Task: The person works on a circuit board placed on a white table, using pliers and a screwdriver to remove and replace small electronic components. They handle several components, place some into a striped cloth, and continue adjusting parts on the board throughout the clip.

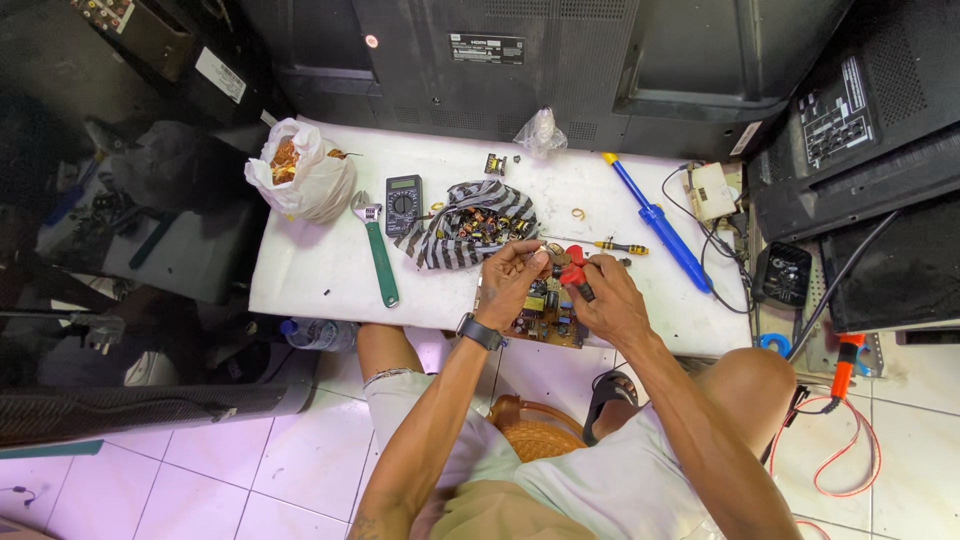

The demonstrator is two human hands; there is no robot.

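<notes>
Head view: L hand pinching small part, R hand gripping red-handled tool over circuit board.

White table, green-handled wrench, blue tool, black-and-white striped cloth, red-handled tool, orange-brown board.

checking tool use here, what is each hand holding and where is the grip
Right hand has its grip on the red handles of a small hand tool. Left hand pinches something small at its fingertips; what it is cannot be told.
</notes>
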